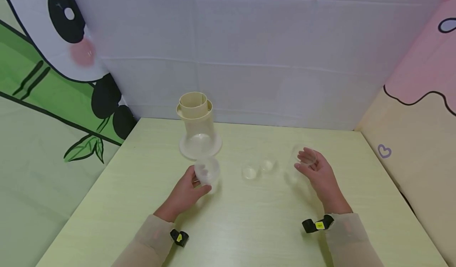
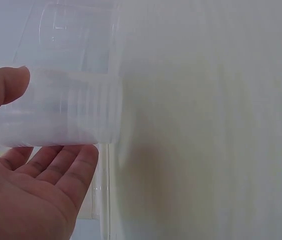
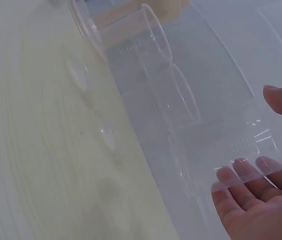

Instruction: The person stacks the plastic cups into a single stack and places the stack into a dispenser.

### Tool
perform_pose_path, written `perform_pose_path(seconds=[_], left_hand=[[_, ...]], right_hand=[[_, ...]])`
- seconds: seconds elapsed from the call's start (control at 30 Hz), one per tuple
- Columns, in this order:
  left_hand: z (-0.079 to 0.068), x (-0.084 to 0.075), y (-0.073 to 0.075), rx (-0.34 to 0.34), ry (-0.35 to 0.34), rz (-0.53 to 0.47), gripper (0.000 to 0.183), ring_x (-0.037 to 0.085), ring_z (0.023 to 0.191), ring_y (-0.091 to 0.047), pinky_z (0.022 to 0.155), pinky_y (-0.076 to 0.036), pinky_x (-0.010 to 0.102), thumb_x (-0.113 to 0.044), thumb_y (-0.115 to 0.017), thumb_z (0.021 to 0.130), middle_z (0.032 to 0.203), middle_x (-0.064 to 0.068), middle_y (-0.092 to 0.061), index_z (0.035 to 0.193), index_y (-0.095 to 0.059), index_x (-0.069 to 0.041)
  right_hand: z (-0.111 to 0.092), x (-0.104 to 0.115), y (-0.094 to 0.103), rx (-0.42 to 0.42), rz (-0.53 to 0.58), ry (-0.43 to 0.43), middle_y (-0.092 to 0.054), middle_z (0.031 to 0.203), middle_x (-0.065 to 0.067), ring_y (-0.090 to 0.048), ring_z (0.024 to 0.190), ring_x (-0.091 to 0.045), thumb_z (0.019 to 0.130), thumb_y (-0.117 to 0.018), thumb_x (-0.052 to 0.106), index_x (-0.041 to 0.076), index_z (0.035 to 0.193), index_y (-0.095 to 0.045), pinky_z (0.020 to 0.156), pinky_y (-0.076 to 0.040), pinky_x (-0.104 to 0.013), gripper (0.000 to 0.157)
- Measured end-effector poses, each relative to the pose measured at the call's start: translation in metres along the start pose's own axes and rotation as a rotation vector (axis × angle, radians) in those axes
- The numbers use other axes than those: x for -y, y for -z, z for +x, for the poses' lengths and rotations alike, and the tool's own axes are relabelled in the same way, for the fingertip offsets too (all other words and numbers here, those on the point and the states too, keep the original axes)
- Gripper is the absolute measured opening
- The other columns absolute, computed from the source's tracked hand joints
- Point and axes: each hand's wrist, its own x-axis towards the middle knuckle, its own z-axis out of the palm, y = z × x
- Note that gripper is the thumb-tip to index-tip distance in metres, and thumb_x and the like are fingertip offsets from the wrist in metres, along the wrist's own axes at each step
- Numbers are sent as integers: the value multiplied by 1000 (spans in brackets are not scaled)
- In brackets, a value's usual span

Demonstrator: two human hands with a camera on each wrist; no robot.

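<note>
1. Clear plastic makes up the ridged cup stack (image 1: 208, 170) in the person's left hand (image 1: 187, 192), left of centre on the scene's near side; thumb on one side and fingers on the other grasp it around its wall.
2. The stack's ridged end points down towards the pale wood-grain table (image 1: 242, 231); whether it touches the surface I cannot tell.
3. Over the right part of the table, the right hand (image 1: 322, 180) grasps a single transparent cup (image 3: 245, 147), its fingers showing through the wall. This cup is upright or nearly so, raised off the table.
4. Between the hands stand two more see-through cups, the left cup (image 1: 251, 172) slightly nearer and the right cup (image 1: 268, 165) slightly farther. They are close together; whether they touch is unclear.
5. Far left of centre, beyond the stack, rises a beige cylinder (image 1: 200, 127) with a narrower tube (image 1: 193, 105) in its top and a pale round base (image 1: 186, 150) below.
6. Both wrists wear black devices, the left device (image 1: 179, 238) and the right device (image 1: 318, 224), beside light sleeves. A white backdrop (image 1: 249, 41) covers the far side.
</note>
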Motion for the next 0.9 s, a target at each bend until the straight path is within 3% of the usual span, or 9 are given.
perform_pose_path(seconds=[0.37, 0.67, 0.8, 0.9], left_hand=[[0, 0, 0, 2, 0, -3, 73, 40, 138, -49, 107, -49, 49, -12, -74, 95, 156, 20, -43, 154, -32, -5], [0, 0, 0, -2, -1, 1, 73, 40, 138, -49, 107, -49, 49, -12, -74, 96, 156, 20, -43, 154, -32, -5], [1, -1, 0, -4, -2, 9, 73, 40, 138, -49, 108, -48, 49, -11, -74, 96, 156, 20, -43, 154, -32, -5], [0, -2, 0, -5, 0, 15, 72, 40, 138, -49, 108, -47, 50, -11, -74, 96, 156, 21, -43, 154, -32, -5]], right_hand=[[0, 17, -7, 44, -14, 67, -48, 152, -15, -45, 141, -28, 101, -70, 26, 5, 158, -33, 106, -36, -9, 71], [3, 38, -16, 108, -21, 109, -48, 152, -15, -45, 141, -29, 101, -70, 24, 4, 157, -33, 104, -41, -12, 70], [5, 46, -21, 153, -38, 109, -48, 151, -12, -45, 141, -28, 102, -69, 25, 6, 158, -32, 105, -42, -16, 69], [7, 51, -26, 181, -60, 124, -47, 152, -14, -45, 141, -28, 102, -68, 23, 6, 158, -32, 113, -38, -27, 68]])
